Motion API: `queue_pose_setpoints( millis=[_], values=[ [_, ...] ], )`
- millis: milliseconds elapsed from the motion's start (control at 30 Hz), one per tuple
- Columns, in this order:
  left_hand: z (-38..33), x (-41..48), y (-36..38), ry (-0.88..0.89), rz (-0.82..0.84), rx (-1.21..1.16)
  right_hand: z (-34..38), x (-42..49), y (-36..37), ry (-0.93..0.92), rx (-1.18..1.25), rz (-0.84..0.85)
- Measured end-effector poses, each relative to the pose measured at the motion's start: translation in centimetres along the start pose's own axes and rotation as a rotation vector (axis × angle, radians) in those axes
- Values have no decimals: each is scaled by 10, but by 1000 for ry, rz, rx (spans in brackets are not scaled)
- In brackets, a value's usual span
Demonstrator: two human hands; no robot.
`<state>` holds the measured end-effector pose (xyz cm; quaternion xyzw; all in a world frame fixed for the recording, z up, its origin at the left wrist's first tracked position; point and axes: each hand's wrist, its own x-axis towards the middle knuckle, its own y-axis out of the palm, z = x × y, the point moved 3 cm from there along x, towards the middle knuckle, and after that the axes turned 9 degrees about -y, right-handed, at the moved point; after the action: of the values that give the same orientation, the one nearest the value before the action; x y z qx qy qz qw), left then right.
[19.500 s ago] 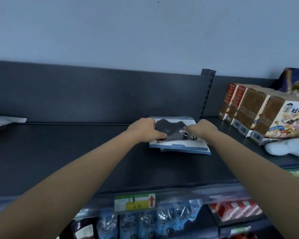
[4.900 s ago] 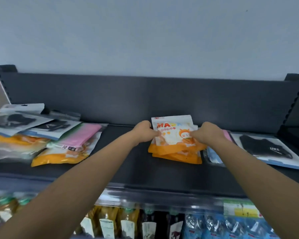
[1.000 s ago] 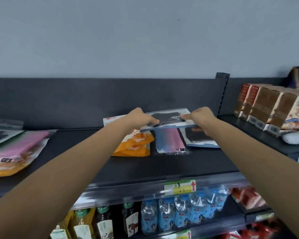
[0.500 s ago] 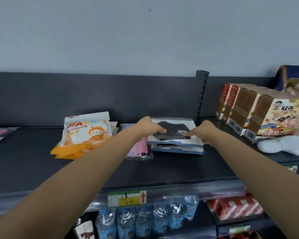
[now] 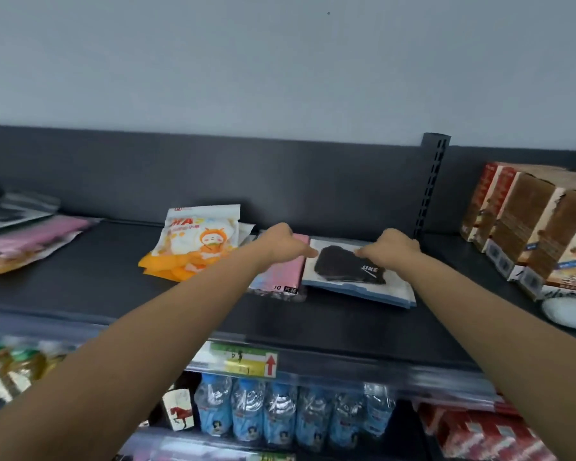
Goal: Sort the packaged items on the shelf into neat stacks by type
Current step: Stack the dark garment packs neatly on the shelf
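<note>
A black mask pack lies flat on top of a short stack of the same packs on the dark shelf. My left hand pinches its far left corner, thumb on top. At the far right edge my right hand holds it the same way, with its fingers hidden behind. A pink and blue mask pack lies directly left of the stack, partly under my left wrist. Further left sits a stack of orange and white mask packs.
A loose pile of mixed packs covers the shelf's far left. Brown drink cartons and a white object stand right of the slotted upright. Water bottles fill the shelf below, behind a price tag.
The black pack, held in the air a second ago, now lies flat on its stack. My hands have stayed at its far corners, and the view has swung slightly left.
</note>
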<state>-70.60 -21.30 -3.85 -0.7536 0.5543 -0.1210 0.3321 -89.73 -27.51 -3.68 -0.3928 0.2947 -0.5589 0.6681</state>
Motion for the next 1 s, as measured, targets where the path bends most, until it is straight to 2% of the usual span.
queue_pose_setpoints(
  millis=[100, 200, 300, 600, 767, 1000],
  values=[
    [7, -13, -37, 41, -84, 26, 48, 2, 11, -133, 106, 27],
    [29, -27, -83, 49, -173, 28, 105, -9, 25, -295, 15, 34],
    [63, -38, -134, -14, -273, 130, 160, -19, 46, -386, -42, 54],
    [200, -77, -301, -180, -481, 292, 329, -47, 138, -532, -86, 144],
    [272, -88, -375, -266, -511, 351, 409, -60, 198, -567, -43, 187],
    [344, -74, -446, -384, -559, 470, 490, -59, 256, -596, -146, 242]
  ],
)
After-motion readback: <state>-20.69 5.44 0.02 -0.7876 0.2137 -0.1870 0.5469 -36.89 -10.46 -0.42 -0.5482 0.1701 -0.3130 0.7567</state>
